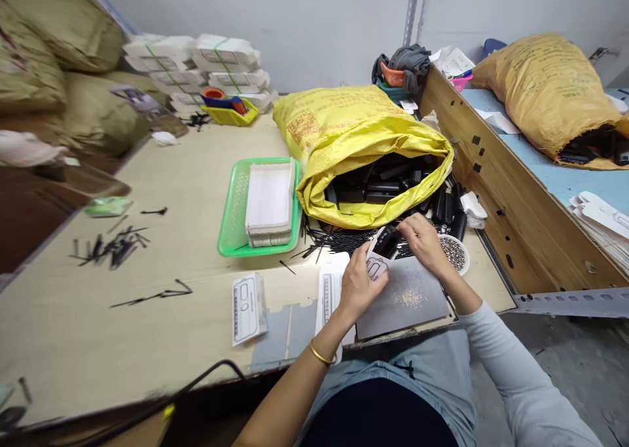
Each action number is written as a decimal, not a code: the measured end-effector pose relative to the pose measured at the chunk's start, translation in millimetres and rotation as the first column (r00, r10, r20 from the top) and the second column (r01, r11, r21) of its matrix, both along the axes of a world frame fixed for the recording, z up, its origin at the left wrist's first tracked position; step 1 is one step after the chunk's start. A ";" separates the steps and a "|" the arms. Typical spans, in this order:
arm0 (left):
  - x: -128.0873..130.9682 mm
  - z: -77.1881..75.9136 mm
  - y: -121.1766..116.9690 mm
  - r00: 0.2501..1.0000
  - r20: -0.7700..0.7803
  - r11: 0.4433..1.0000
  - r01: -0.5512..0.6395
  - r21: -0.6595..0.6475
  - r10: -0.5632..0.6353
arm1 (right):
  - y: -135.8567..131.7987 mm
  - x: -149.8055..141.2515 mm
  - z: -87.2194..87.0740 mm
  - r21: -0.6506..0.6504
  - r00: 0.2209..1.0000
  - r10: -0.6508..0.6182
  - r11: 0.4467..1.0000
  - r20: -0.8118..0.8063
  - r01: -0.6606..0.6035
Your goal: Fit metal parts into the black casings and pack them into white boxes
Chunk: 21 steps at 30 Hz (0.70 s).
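Note:
My left hand (361, 283) is closed round a white printed card box (377, 266), which has a black plastic part (388, 241) at its upper end. Just right of that part, my right hand (423, 240) is closed in a pinch; whatever lies between its fingertips is too small to make out. Below both hands is a grey board (403, 306) with pale crumbs on it. A white bowl of small metal pieces (453, 253) stands beside my right wrist. Flat printed cards (328, 286) lie partly under my left forearm.
A yellow sack (339, 116) of black plastic parts lies behind my hands, with loose black sticks (339, 239) before it. Left are a green basket (226, 227) of white card and a packed printed box (248, 308). A wooden partition (496, 198) borders the right side.

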<state>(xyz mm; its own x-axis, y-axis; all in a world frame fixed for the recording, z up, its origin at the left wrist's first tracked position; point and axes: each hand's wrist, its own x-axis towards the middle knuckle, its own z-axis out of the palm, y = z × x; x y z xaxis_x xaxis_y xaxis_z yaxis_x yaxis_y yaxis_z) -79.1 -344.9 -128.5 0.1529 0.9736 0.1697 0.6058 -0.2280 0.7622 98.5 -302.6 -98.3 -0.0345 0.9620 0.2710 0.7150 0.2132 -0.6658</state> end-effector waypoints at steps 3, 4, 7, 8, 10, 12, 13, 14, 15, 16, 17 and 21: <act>-7.6 -5.7 -2.3 0.994 0.101 0.998 -0.048 0.046 0.043 | 16.5 5.8 -35.6 -0.175 0.927 0.022 0.983 0.374 0.047; -8.9 -7.3 -3.2 0.991 0.124 0.997 -0.054 0.054 0.047 | 19.4 7.3 -47.9 -0.256 0.864 0.102 0.966 0.494 0.032; -6.9 -11.4 -4.3 0.987 0.159 0.997 -0.042 0.058 0.033 | 19.6 7.5 -74.4 -0.309 0.808 0.184 0.951 0.560 -0.003; -4.8 -12.3 -3.9 0.987 0.161 0.998 -0.036 0.059 0.026 | 18.1 7.5 -78.2 -0.302 0.807 0.187 0.953 0.561 -0.011; 0.1 -13.3 -2.1 0.989 0.150 0.997 -0.024 0.067 0.014 | 15.3 10.0 -78.2 -0.293 0.797 0.185 0.956 0.575 -0.011; 4.2 -12.6 0.6 0.993 0.122 0.997 -0.009 0.070 0.000 | 12.4 17.6 -69.4 -0.278 0.833 0.142 0.960 0.535 0.015; 5.6 -11.8 2.1 0.995 0.096 0.998 0.000 0.068 -0.006 | 10.2 23.0 -62.2 -0.258 0.873 0.102 0.966 0.477 0.029; 6.6 -10.7 3.4 0.998 0.059 0.998 0.010 0.063 -0.013 | 7.1 29.0 -53.6 -0.222 0.918 0.052 0.974 0.393 0.040; 7.2 -9.4 4.5 1.000 0.014 0.998 0.018 0.055 -0.019 | 2.9 35.0 -43.6 -0.169 0.956 0.006 0.985 0.293 0.046; 7.6 -7.9 5.2 0.999 -0.036 0.999 0.025 0.043 -0.024 | -2.4 40.5 -32.7 -0.104 0.981 -0.024 0.994 0.194 0.045; 7.9 -6.3 5.5 0.996 -0.084 0.999 0.031 0.027 -0.029 | -8.5 44.8 -21.2 -0.032 0.991 -0.030 0.999 0.130 0.035; 10.1 -1.1 3.7 0.986 -0.145 0.996 0.082 -0.020 -0.084 | -33.6 45.1 17.6 -0.020 0.955 0.214 0.976 0.207 -0.215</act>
